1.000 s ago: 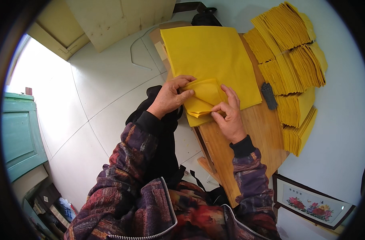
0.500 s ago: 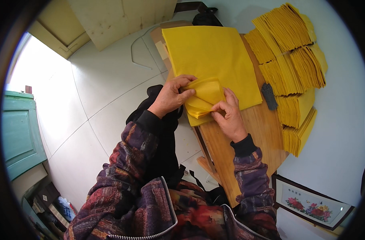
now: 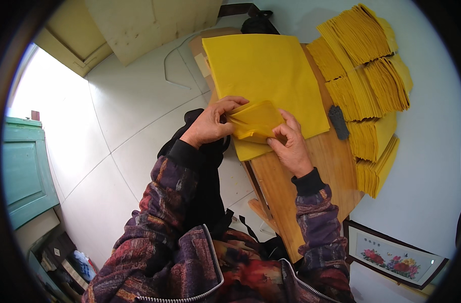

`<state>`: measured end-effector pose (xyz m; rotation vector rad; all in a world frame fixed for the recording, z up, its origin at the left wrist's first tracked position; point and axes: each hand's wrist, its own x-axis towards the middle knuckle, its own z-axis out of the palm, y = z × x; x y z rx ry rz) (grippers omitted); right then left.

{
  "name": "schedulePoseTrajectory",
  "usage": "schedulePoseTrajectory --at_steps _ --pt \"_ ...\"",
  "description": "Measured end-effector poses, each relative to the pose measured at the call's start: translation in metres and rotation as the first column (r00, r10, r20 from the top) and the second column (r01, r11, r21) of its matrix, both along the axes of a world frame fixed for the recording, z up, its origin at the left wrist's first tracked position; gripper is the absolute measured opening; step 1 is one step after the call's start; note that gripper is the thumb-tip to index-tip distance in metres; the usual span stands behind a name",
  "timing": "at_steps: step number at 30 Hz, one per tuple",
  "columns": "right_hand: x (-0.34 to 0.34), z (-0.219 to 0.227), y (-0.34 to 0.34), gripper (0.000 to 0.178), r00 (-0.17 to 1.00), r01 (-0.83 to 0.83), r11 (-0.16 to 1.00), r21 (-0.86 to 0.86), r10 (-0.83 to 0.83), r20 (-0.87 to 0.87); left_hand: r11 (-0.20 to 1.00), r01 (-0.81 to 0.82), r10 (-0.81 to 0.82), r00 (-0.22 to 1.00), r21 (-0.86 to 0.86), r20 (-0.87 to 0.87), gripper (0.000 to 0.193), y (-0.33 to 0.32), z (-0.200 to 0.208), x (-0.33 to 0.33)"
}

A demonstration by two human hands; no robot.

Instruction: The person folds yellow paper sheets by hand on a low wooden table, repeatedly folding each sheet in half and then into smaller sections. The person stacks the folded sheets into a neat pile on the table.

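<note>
Between my two hands is a partly folded sheet of yellow paper (image 3: 255, 118), its layers bulging apart a little. My left hand (image 3: 212, 121) pinches its left edge between thumb and fingers. At its right corner, the thumb and fingers of my right hand (image 3: 290, 144) grip the edge. Beneath lies a stack of large flat yellow sheets (image 3: 263, 63) on the wooden table (image 3: 316, 174). The folded paper hides the stack's near part.
Folded yellow paper bundles (image 3: 364, 86) stand in several piles along the table's right side, by the wall. A dark grey object (image 3: 338, 122) lies between them and the stack. A framed flower picture (image 3: 392, 255) is at the lower right, a teal cabinet (image 3: 31, 169) at the left.
My left hand has shifted slightly left and down, and the folded paper's top layer now lies flatter and wider between my hands. My right hand keeps its grip.
</note>
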<state>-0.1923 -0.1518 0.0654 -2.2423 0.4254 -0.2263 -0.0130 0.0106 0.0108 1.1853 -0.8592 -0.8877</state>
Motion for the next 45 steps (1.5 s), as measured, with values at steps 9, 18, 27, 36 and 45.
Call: schedulePoseTrajectory --at_steps 9,18,27,36,45 --pt "-0.005 0.004 0.018 0.046 0.985 0.096 0.886 -0.455 -0.02 0.169 0.974 -0.225 0.221 0.968 0.027 0.121 0.018 -0.009 -0.008 -0.01" --pt "-0.004 -0.002 0.019 0.028 0.979 0.018 0.805 -0.592 0.105 0.174 0.964 -0.26 0.247 0.954 0.062 0.17 0.015 -0.009 -0.006 -0.011" --pt "-0.001 0.003 0.011 0.008 0.998 -0.065 0.971 -0.232 0.067 0.0 0.984 -0.167 0.161 0.982 0.059 0.099 0.016 -0.007 -0.007 -0.008" --pt "0.0 0.001 0.003 0.009 0.996 -0.087 0.993 -0.085 0.084 -0.044 0.982 -0.186 0.183 0.98 0.033 0.072 0.008 -0.009 -0.005 -0.01" --pt "-0.002 0.005 0.0 0.014 0.99 -0.111 0.989 -0.102 0.102 -0.095 0.981 -0.183 0.18 0.982 0.056 0.054 0.008 -0.008 0.001 -0.011"
